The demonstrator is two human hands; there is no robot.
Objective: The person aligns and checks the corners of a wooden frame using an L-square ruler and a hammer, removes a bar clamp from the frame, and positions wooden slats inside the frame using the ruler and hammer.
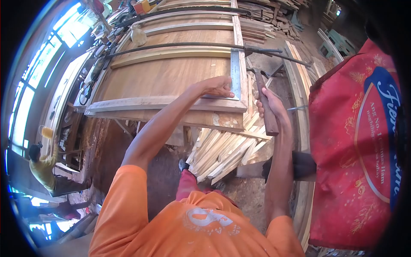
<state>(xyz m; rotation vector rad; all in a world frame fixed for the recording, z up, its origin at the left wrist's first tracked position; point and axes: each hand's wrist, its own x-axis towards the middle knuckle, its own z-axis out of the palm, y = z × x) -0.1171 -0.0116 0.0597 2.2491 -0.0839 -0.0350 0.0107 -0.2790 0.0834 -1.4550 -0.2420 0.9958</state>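
Observation:
My left hand (219, 87) is closed at the near right corner of a wooden frame panel (171, 102), its fingers pressed on a metal carpenter's square (235, 70). One leg of the square lies along the frame's right side piece; the other is partly hidden under the hand. Just right of that corner, my right hand (274, 105) is wrapped around the wooden handle of a hammer (268, 115). The hammer's head points away from me, beside the frame's right edge and apart from it.
A long bar clamp (180, 44) spans the panel, with another farther back. Wood strips (227, 154) lie heaped on the floor below. A red printed cloth (342, 141) hangs at right. Long boards (298, 77) stand beside it. Another person (43, 169) is at far left near windows.

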